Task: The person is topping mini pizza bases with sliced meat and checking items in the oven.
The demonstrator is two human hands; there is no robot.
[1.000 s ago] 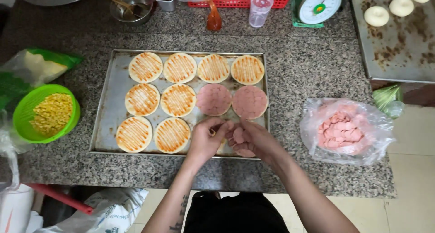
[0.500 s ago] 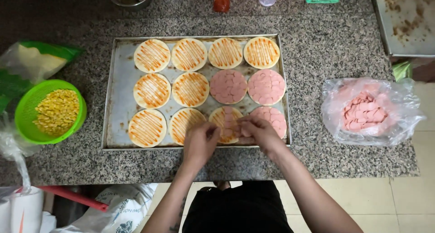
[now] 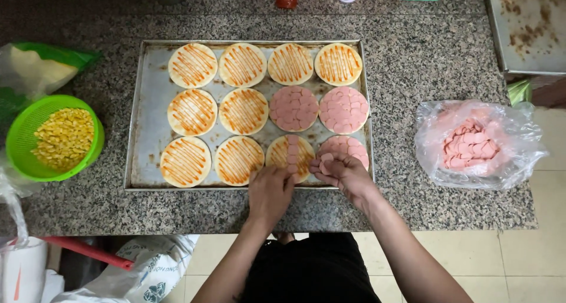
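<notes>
Left hand: your left hand (image 3: pixel 270 192) lies at the near rim of the baking tray (image 3: pixel 144 129), fingers curled loosely, tips touching the near edge of the half-topped pizza base (image 3: pixel 290 155); I cannot tell whether it holds a slice.
Right hand: your right hand (image 3: pixel 344 173) sits just beside it, fingers bent around a small stack of pink sausage slices (image 3: pixel 326 160), thumb and fingertips pinching them.
Half-topped pizza base: front row, third from the left, with one line of slices laid down its middle and sauce stripes showing on either side.
Covered bases: three bases fully covered in slices, two in the middle row on the right and one at the front right corner, partly behind your right hand.
Sauced bases: eight others carry only orange sauce stripes.
Bag of sausage slices (image 3: pixel 477 144): open on the granite counter (image 3: pixel 413 61), right of the tray, well apart from your hands.
Green colander of corn kernels (image 3: pixel 56 139): left of the tray.
</notes>
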